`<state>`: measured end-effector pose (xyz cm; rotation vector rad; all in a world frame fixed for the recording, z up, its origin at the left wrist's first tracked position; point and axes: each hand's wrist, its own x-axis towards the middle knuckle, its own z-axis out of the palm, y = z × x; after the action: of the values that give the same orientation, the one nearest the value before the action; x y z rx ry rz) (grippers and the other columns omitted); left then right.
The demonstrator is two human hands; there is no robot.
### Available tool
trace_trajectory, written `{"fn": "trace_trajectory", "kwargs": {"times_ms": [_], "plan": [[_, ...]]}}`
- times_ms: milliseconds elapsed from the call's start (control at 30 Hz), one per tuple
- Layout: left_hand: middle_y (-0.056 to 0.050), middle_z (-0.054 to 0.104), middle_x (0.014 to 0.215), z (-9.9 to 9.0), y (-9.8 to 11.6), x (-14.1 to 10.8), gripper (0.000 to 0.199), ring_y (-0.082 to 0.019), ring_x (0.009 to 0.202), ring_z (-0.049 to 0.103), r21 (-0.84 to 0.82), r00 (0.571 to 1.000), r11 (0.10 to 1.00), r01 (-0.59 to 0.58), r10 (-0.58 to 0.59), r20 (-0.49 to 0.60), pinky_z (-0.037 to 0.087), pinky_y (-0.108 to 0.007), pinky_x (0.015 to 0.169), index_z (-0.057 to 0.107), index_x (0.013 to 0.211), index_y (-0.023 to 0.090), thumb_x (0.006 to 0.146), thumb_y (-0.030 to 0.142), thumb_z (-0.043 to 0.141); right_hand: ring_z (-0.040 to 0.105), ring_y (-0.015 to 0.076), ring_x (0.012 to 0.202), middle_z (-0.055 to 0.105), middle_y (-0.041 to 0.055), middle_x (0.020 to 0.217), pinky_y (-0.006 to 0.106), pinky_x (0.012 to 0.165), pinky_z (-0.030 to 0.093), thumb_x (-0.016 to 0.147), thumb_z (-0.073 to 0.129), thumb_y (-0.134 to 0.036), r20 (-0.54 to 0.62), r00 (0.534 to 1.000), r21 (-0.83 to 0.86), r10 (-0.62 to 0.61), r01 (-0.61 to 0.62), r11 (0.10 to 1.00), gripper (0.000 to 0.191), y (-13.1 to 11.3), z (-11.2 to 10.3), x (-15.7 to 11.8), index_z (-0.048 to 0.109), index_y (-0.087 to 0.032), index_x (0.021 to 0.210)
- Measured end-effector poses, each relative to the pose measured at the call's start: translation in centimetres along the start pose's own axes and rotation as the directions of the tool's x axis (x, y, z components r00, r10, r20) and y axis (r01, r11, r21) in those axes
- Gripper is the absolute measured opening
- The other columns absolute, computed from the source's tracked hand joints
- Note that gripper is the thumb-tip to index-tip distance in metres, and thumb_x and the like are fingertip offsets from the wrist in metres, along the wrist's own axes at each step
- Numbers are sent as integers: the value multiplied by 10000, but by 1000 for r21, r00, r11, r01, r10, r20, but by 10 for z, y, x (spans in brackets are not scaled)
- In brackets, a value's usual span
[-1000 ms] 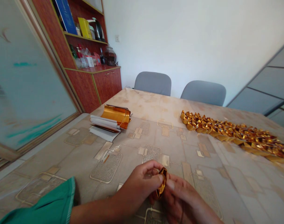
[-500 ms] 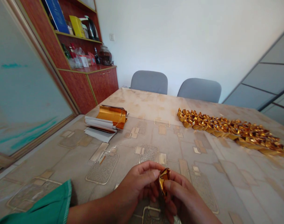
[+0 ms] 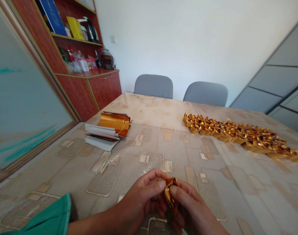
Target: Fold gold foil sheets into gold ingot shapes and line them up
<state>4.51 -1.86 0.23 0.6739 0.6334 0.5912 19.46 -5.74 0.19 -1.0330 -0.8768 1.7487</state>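
Observation:
A small folded piece of gold foil is held upright between my two hands, low in the middle of the view. My left hand grips its left edge with bent fingers. On the other side my right hand pinches it, the thumb pressed on its face. The lower fingertips of both hands are partly hidden. Many folded gold foil pieces stand packed in rows at the right of the table. At the left lies a stack of curled gold sheets with white paper sheets beside it.
A patterned cloth covers the table. Two grey chairs stand behind its far edge. A red-brown cabinet with bottles and a kettle is at the back left.
The view has shifted slightly, so the table and its items sit a little further left. My right thumb has moved up on the foil piece, which both hands still hold.

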Motion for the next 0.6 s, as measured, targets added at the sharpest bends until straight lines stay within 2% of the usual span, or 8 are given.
{"fn": "trace_trajectory", "kwargs": {"times_ms": [100,233,400,533,600], "plan": [[-36,672,726,0,1,0,231,-110,598,608,-5,1000,1000,0,0,5,439,-219,586,580,992,162,888,355,653,366,50,381,547,-26,566,179,364,323,833,649,-558,-9,1000,-28,6,-7,1000,395,0,-1,0,639,-173,749],[-46,680,731,0,2,1,222,-119,617,628,-20,1000,1000,-11,11,17,437,-218,594,585,1015,153,898,334,642,388,63,402,538,-36,577,177,374,346,811,675,-579,-20,1000,-32,13,-13,999,410,0,-2,1,662,-172,852],[-60,689,818,-1,6,1,227,-122,664,638,-67,1000,998,6,-5,27,434,-214,604,607,1027,145,876,300,672,413,76,423,526,-1,551,193,404,389,887,426,-720,34,999,66,38,-41,997,646,-3,-5,-2,637,-142,693],[-51,669,845,-2,13,-1,246,-112,691,630,-139,996,987,76,-70,52,410,-188,583,591,1047,154,871,297,687,449,85,446,525,2,559,198,432,433,919,477,-642,58,998,36,16,-18,999,579,-8,-8,-4,631,-139,676],[-40,663,839,-1,17,-2,264,-104,682,621,-140,997,988,71,-66,36,400,-179,567,574,1061,171,872,311,695,442,83,447,510,-12,562,202,442,443,911,538,-607,87,996,76,3,-10,997,513,-10,-9,-4,629,-147,702]]}}
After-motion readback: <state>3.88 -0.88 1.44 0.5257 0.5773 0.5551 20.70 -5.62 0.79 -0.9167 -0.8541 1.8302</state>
